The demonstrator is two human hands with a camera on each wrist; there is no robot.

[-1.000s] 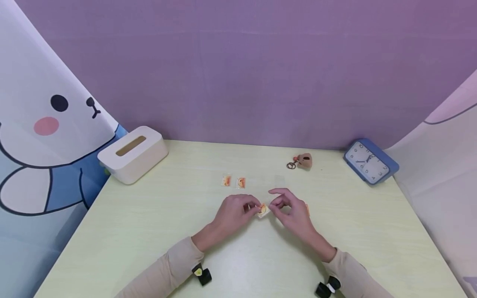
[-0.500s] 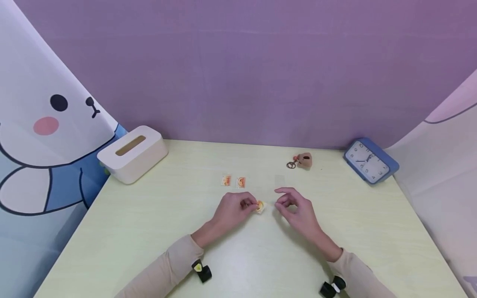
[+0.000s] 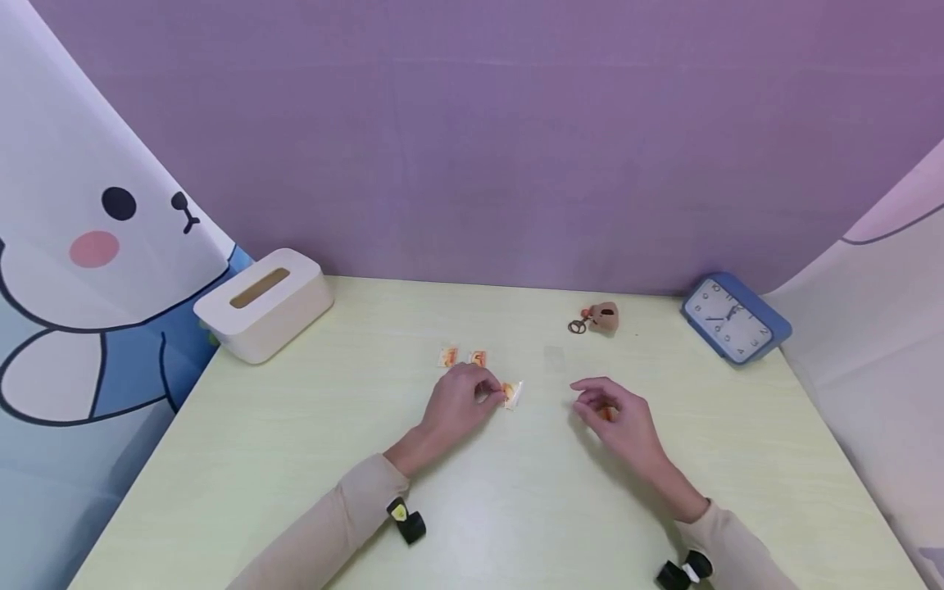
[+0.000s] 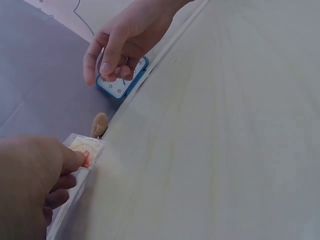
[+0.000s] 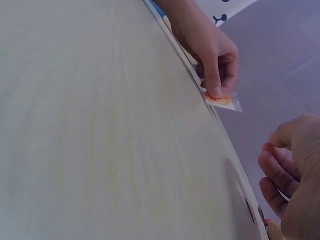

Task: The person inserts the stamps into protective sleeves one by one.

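In the head view my left hand (image 3: pixel 460 400) pinches a small clear packet (image 3: pixel 512 395) with an orange and yellow picture, just above the table. The left wrist view shows thumb and finger on one edge of the packet (image 4: pixel 86 149). My right hand (image 3: pixel 618 415) hovers to the right with loosely bent fingers, and I see nothing held in it. A similar orange packet (image 3: pixel 608 414) shows partly behind its fingers. Beyond the left hand lie two more orange packets, a left one (image 3: pixel 447 357) and a right one (image 3: pixel 478 358). A faint clear square (image 3: pixel 554 358) lies right of them.
A white tissue box (image 3: pixel 265 307) stands at the table's back left. At the back are a brown keychain pouch (image 3: pixel 603 318) with a ring and, farther right, a blue clock (image 3: pixel 733 319). A purple backdrop (image 3: pixel 472 164) rises behind the table (image 3: pixel 472 524).
My right hand has come away from the packet and moved right. My left hand has shifted slightly left and away from me, still pinching the packet, toward the two lying packets.
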